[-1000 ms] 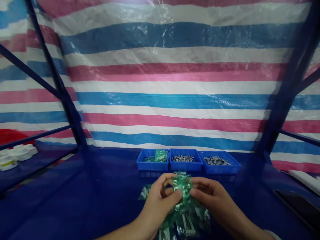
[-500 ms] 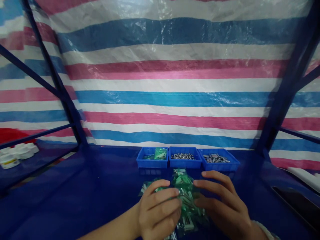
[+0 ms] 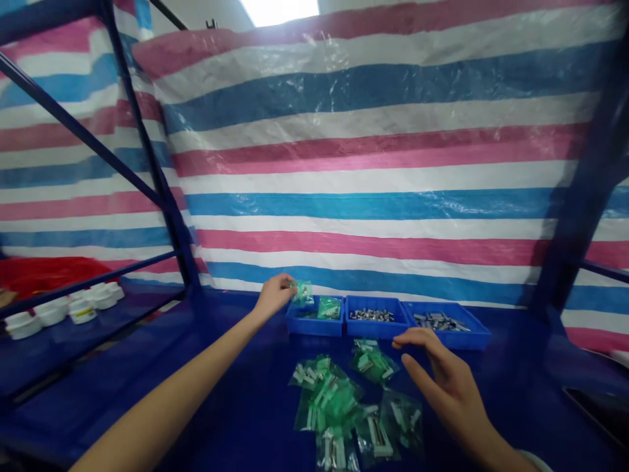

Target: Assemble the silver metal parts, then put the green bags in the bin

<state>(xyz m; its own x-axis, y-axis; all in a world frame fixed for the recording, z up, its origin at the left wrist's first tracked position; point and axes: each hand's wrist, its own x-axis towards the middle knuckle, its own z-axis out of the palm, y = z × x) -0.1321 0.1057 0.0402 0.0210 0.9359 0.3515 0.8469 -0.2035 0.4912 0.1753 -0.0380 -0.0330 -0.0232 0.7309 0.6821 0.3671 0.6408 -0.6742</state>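
My left hand (image 3: 276,292) is stretched out over the left blue bin (image 3: 314,326), its fingers closed on the edge of a small green-tinted plastic bag (image 3: 303,293). Another green bag (image 3: 329,307) lies inside that bin. My right hand (image 3: 437,370) hovers at the right, thumb and fingers apart, with nothing in it. Between my arms a loose pile of green plastic bags (image 3: 329,396) lies on the blue table, with white and metal pieces showing through. One bag (image 3: 374,362) lies just left of my right fingertips.
The middle blue bin (image 3: 376,328) holds small metal parts, and the right blue bin (image 3: 464,334) holds longer metal pieces. White tubs (image 3: 81,309) stand at the left behind a blue frame bar. A dark flat object (image 3: 597,410) lies at the right edge.
My left hand has moved from the pile forward and left to the left bin, with a bag in its fingers. My right hand has drawn slightly right, away from the bags. The view has shifted.
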